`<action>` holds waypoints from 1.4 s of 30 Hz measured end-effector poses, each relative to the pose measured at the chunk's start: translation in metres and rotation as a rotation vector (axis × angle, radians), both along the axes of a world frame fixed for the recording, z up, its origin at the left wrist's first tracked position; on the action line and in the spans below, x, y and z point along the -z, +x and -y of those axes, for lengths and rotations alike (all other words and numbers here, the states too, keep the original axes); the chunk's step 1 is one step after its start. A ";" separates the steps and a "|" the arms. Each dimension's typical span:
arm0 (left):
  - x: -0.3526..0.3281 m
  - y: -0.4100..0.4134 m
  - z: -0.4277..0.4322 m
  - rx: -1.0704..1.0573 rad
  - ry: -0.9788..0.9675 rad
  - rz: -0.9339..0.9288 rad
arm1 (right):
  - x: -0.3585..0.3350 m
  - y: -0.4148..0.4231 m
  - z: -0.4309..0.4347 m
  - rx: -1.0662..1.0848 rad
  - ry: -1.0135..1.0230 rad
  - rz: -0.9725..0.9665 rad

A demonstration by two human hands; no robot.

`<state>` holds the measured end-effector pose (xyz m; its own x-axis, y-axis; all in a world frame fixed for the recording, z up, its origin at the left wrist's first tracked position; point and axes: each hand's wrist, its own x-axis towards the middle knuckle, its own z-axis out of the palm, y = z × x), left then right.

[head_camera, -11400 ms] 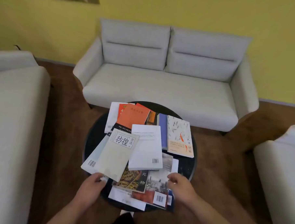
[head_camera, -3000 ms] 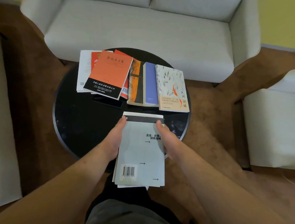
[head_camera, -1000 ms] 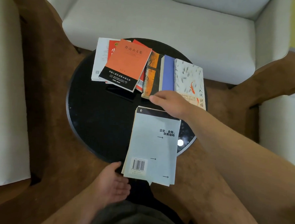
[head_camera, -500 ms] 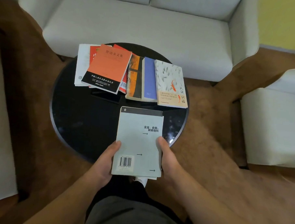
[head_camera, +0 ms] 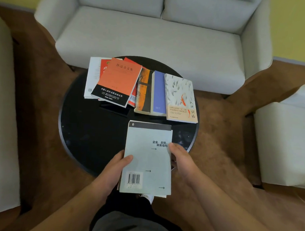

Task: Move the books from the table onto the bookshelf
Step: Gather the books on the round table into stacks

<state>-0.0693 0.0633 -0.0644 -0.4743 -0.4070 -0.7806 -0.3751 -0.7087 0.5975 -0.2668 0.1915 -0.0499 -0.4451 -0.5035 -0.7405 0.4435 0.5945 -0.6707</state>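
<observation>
A stack of books topped by a pale grey-blue cover with a barcode juts over the near edge of the round black table. My left hand grips its left side with the thumb on the cover. My right hand holds its right edge. At the back of the table lie more books: an orange-and-black one on a white and a red one, an orange-dark one, a blue one and a white one with fish. No bookshelf is in view.
A light grey sofa stands behind the table. Pale armchairs flank it at the left and right. Brown carpet surrounds the table. My dark-trousered legs are below the stack.
Over the last second my right hand came back from the far books to the stack's right edge, and my left hand took hold of its left side with the thumb on top.
</observation>
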 end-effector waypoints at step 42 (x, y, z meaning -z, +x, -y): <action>-0.023 -0.205 0.200 0.201 -0.245 0.088 | 0.031 -0.154 0.188 0.196 -0.062 0.201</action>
<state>-0.2743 -0.1372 -0.0409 -0.4992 -0.4926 -0.7128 -0.5512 -0.4543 0.6999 -0.4213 0.0038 -0.0806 -0.3857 -0.4691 -0.7944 0.6738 0.4450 -0.5899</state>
